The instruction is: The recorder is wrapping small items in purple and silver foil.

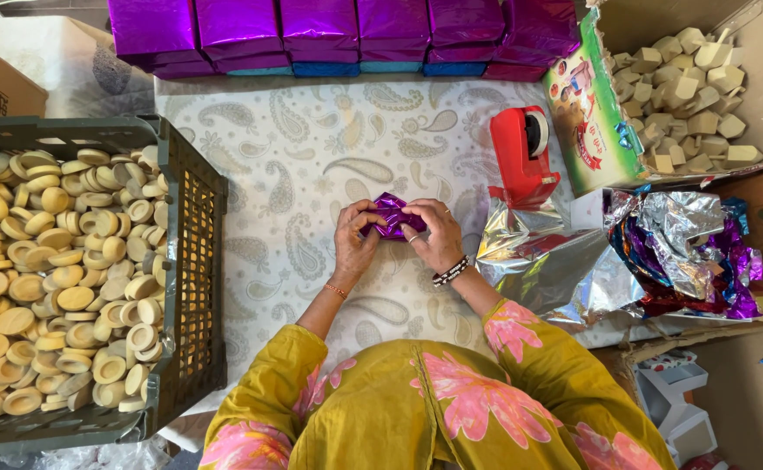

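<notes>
Purple foil packet [392, 214] pinched between left hand [354, 237] and right hand [434, 233], each grip closed on it

Bright even daylight, sharp focus, foil glare

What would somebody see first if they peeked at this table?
Probably the shiny purple parcel in the middle, pinched between the left hand and right hand. Next, the dark crate on the left, heaped with round tan discs, and the row of purple wrapped packs along the top.
</notes>
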